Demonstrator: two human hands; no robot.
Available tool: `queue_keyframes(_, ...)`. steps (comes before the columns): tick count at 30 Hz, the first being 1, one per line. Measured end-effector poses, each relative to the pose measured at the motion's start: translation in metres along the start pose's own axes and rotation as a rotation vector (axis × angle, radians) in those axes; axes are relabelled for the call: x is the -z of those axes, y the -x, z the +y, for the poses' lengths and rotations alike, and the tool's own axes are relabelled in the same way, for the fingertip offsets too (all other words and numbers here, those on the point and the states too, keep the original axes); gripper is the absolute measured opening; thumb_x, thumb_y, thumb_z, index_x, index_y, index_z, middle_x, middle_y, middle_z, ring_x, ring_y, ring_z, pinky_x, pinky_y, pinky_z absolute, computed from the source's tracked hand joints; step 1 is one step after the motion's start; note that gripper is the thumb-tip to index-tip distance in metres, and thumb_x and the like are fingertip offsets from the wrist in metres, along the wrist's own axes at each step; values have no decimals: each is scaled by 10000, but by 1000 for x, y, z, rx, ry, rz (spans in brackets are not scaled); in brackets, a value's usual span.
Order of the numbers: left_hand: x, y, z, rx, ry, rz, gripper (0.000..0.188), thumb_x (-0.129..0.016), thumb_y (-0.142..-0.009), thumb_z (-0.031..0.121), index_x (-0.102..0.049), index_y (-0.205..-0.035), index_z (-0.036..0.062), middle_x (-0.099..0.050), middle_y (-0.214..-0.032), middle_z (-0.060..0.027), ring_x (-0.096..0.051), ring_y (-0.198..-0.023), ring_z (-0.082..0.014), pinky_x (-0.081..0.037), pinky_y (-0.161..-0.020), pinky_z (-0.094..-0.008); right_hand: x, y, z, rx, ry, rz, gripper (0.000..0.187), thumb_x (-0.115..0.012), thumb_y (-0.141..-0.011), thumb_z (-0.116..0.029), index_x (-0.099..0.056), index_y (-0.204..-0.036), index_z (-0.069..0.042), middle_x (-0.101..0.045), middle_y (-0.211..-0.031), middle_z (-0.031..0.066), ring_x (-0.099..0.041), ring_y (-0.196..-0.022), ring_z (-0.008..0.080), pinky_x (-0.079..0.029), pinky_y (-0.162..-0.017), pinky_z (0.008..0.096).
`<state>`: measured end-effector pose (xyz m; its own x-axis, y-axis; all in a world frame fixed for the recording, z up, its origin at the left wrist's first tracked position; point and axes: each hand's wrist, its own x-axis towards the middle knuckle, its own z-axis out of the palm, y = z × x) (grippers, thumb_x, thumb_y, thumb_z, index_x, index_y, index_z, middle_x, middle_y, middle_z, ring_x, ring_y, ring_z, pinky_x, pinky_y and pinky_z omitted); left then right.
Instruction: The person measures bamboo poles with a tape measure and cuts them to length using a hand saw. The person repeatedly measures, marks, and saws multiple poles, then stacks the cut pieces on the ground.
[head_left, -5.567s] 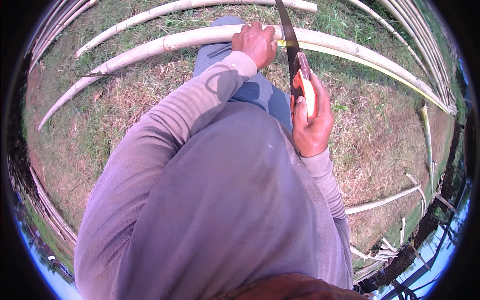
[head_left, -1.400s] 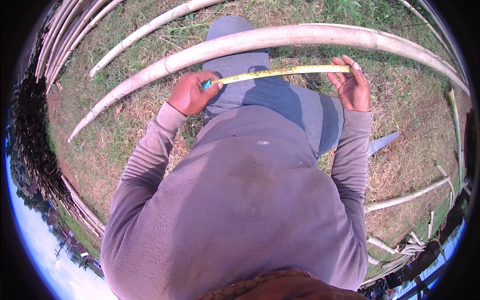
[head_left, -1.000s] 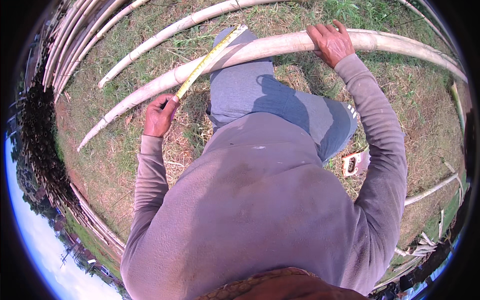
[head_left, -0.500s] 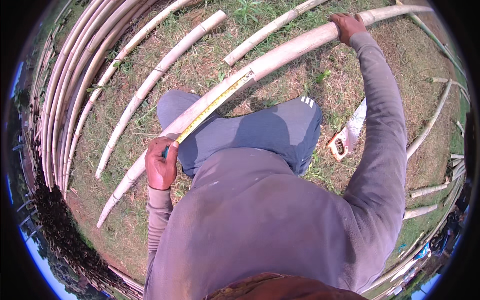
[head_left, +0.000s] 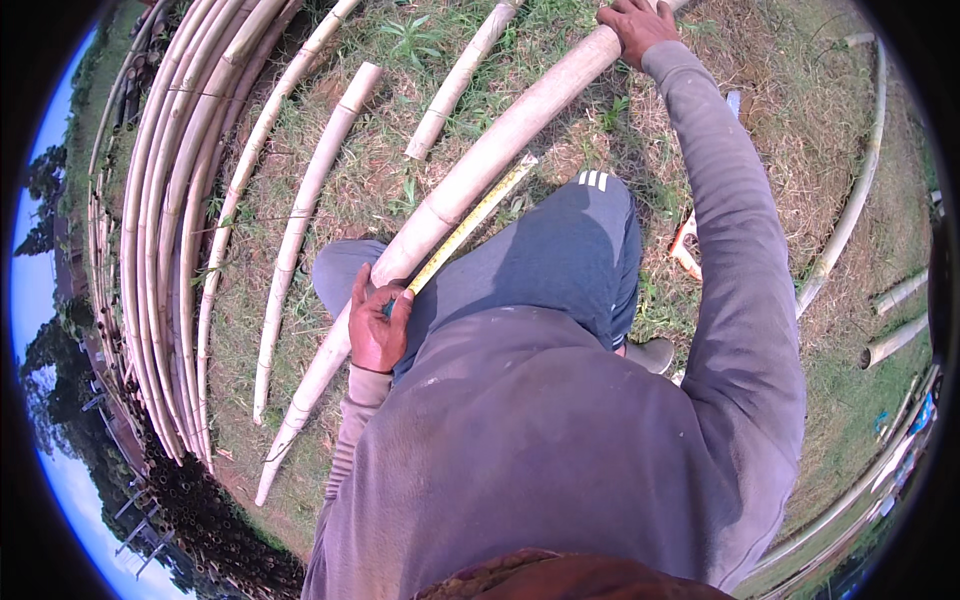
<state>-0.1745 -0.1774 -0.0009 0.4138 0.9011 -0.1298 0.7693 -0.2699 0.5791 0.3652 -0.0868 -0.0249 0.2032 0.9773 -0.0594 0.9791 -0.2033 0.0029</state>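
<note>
A long pale bamboo pole [head_left: 500, 145] slants across my folded legs, from the lower left up to the top right. My left hand [head_left: 378, 325] is closed round a tape measure, whose case is mostly hidden in the palm, and its fingers also touch the pole. The yellow tape blade [head_left: 475, 222] sticks out from that hand, running beside the pole with its free end a little apart from it. Farther up, my right hand [head_left: 640, 32] grips the pole from above. A handsaw's orange-edged handle [head_left: 685, 248] shows beside my right forearm, which covers much of the saw.
Shorter bamboo pieces lie on the grass: one [head_left: 315, 215] to the left, another [head_left: 460, 85] beyond the pole. Several long poles [head_left: 165, 200] are bundled at the far left, above a dark stack of cut ends [head_left: 200, 510]. More poles [head_left: 855, 200] lie at the right.
The tape blade's free end has come away from the pole's surface. The view has shifted, and the pole now appears steeper. Both hands keep their holds.
</note>
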Motion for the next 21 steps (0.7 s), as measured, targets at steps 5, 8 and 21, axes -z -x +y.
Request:
queue_keyframes(5,3,-21,-4,15,63,-24,211,-690,-958,200,-742,-871,15,-733,-826,-127,-599,-1222,-391,-336,-1183,-482,-44,-36,24,-8,14,121,513,-742,-808,-259,-654,-1310,-200,-524,-1496,159,-392,-1467,380,-302,-1229,513)
queue_keyframes(8,-8,-23,-18,101,227,-139,220,-681,-959,184,-725,-827,14,-690,-731,-85,-642,-1022,-317,-303,-1205,-468,-49,-2,0,-105,-105,448,506,-745,-844,-184,-631,-1336,-224,-558,-1454,102,-476,-1400,324,-362,-1166,525)
queue_keyframes(21,-23,-9,-8,20,29,-14,166,-714,-933,169,-759,-865,24,-730,-795,-106,-559,-1272,-417,-385,-1124,-471,-54,128,-218,-300,-2224,126,302,-689,-1016,-170,-634,-1215,51,-712,-987,121,-678,-847,124,-564,-724,266)
